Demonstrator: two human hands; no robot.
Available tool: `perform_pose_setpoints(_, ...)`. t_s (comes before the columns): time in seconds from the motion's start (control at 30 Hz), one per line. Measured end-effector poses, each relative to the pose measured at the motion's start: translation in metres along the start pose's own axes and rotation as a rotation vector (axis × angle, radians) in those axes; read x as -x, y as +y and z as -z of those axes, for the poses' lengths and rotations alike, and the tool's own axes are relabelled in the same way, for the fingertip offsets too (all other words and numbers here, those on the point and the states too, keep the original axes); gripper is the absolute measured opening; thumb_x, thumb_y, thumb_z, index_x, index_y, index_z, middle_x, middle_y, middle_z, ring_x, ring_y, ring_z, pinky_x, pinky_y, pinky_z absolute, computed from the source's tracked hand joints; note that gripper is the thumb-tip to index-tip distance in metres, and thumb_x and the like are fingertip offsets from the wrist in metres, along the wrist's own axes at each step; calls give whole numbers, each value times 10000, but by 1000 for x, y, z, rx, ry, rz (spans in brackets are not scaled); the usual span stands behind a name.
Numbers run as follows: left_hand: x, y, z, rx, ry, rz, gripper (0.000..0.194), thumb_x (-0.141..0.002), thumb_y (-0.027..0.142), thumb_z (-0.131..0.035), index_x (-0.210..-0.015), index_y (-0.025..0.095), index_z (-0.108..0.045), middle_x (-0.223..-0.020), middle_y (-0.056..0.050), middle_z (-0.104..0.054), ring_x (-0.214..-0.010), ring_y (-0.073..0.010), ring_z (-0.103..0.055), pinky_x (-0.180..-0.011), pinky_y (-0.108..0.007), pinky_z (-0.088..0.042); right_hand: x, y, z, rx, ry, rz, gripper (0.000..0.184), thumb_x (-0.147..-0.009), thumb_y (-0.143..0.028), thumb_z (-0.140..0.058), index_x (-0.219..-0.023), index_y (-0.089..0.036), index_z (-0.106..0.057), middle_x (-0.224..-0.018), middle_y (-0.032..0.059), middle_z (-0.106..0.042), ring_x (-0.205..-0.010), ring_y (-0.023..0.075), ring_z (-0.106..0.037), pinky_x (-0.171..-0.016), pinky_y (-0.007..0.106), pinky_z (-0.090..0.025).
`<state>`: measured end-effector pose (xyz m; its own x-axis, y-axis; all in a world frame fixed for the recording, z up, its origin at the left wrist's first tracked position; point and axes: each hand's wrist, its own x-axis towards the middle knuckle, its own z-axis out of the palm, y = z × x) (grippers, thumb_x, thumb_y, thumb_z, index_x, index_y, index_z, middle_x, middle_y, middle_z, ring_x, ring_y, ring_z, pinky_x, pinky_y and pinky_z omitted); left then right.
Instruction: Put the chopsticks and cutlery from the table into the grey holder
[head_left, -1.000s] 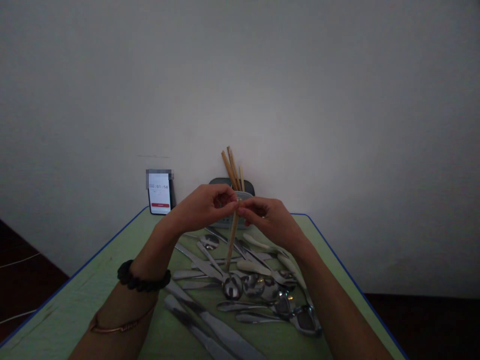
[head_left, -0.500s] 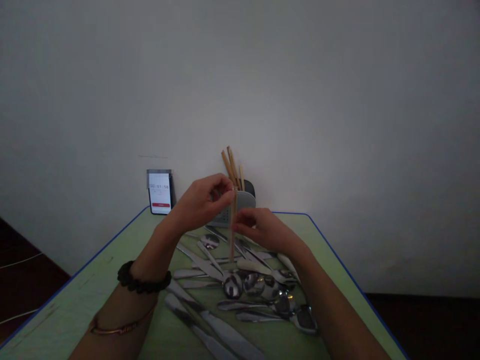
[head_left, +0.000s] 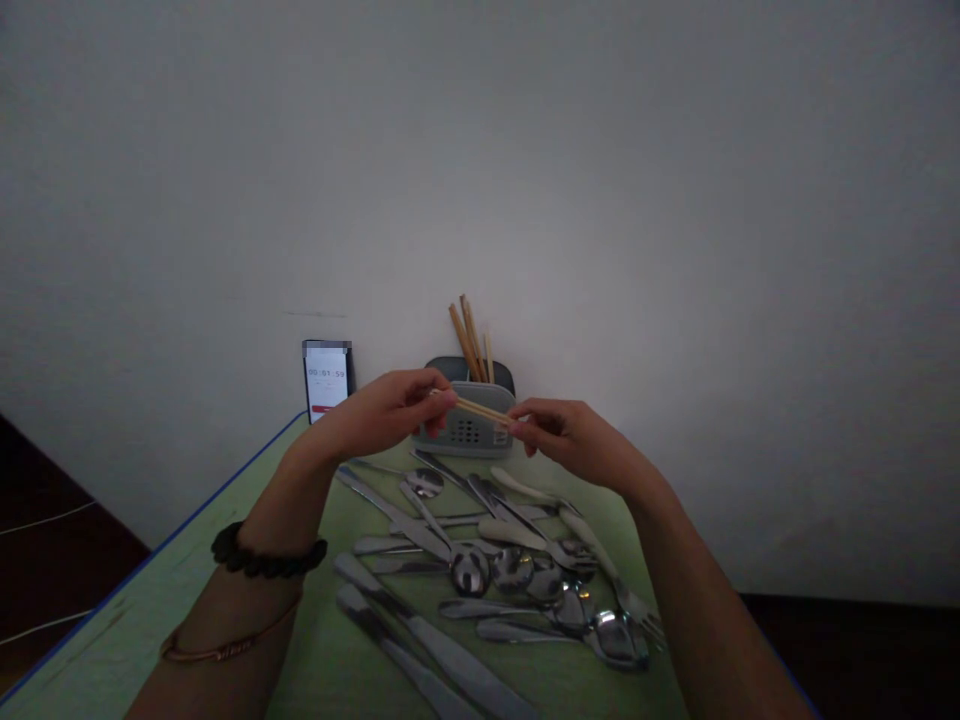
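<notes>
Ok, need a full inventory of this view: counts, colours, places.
Held sticks: apparently two, pale, between hands
Standing sticks: at least three, brown and pale, in holder
Holder: one, grey, table rear
Phone: one, dark, rear left
Spoons: at least six, silver, centre/right
Knives: at least three, silver, left/front
Forks: at least two, silver heads, right
Table: one, green, blue edge, below
Wall: one, greyish, behind
Bracelets: two, black and coppery, left wrist
Left hand: one, centre-left
Right hand: one, centre-right
</notes>
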<state>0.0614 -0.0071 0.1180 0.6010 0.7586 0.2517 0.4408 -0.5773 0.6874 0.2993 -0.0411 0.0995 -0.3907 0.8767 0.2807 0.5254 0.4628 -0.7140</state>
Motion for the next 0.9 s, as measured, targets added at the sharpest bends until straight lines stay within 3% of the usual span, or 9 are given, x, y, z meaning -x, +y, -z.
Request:
perform_pose_setpoints(0.07, 1, -2, 1, -42, -1, -3, 302, -872, 406, -457, -769, 155, -592, -657, 4, -607, -602, -104, -551, -579, -216, -446, 3, 3, 5, -7, -37, -55, 204, -828, -330, -549, -853, -169, -672, -585, -23, -565, -510, 94, -487, -477, 210, -366)
perform_pose_setpoints(0.2, 1, -8, 5, -40, 103, 28, 308, -839, 423, -513, -818, 151, -657, -704, -15, -653, -626, -112, -573, -563, -206, -459, 12, 10, 22, 9, -30, -139, 283, -808, -424, -565, -759, -169, -680, -588, -4, -586, -480, 96, -480, -439, 212, -360)
perform_pose_setpoints(0.33, 2, -10, 7, -19, 210, 114, 298, -771, 420, -598, -867, 158, -703, -689, -19, -676, -583, -114, -567, -482, -187, -430, 20, 10, 38, 10, 23, -132, 307, -791, -453, -581, -753, -167, -686, -613, 7, -609, -482, 88, -450, -442, 214, -338)
perform_pose_setpoints(0.53, 1, -9, 5, -14, 304, 224, 303, -740, 433, -601, -826, 163, -708, -679, -24, -681, -541, -111, -549, -443, -187, -396, 20, 7, 40, 45, -69, -136, 304, -825, -417, -530, -839, -151, -675, -718, 33, -652, -549, 101, -493, -512, 229, -380)
perform_pose_setpoints(0.67, 1, -12, 6, -60, 222, 177, 320, -750, 459, -580, -762, 158, -690, -675, -29, -681, -583, -128, -574, -497, -203, -415, 15, 9, 31, 91, -108, -150, 300, -839, -383, -489, -870, -140, -662, -725, 41, -647, -571, 120, -522, -559, 254, -413)
perform_pose_setpoints(0.9, 3, -20, 5, -83, -29, 88, 276, -787, 428, -572, -774, 166, -656, -692, -10, -669, -644, -129, -587, -608, -231, -451, 12, 3, 24, 215, -124, -107, 312, -856, -389, -479, -861, -155, -685, -639, 7, -585, -563, 116, -464, -553, 252, -343)
